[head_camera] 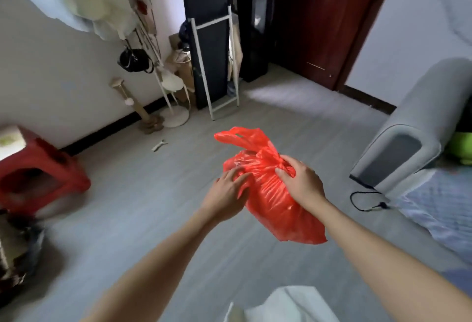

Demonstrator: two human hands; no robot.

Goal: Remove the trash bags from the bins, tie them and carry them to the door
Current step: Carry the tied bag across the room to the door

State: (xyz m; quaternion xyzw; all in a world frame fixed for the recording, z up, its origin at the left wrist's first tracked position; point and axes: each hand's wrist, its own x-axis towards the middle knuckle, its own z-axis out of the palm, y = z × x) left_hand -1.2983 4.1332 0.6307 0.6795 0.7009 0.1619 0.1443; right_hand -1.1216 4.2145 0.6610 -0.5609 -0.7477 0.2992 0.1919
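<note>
A full red plastic trash bag (275, 201) hangs in the air in front of me, above the grey floor. My right hand (301, 184) grips its gathered neck, where the plastic is bunched and twisted. One loose handle loop sticks up and to the left of that bunch. My left hand (227, 194) lies against the bag's left side with its fingers spread on the plastic. The dark red door (324, 20) stands at the far right of the room, beyond the bag.
A red plastic stool (38, 171) stands at the left. A grey sofa arm (408, 127) and a blue quilt (439, 214) fill the right side. A white coat stand (168, 87) and a white ladder rack (217, 66) lean at the far wall. A black cord (367, 201) lies on the floor.
</note>
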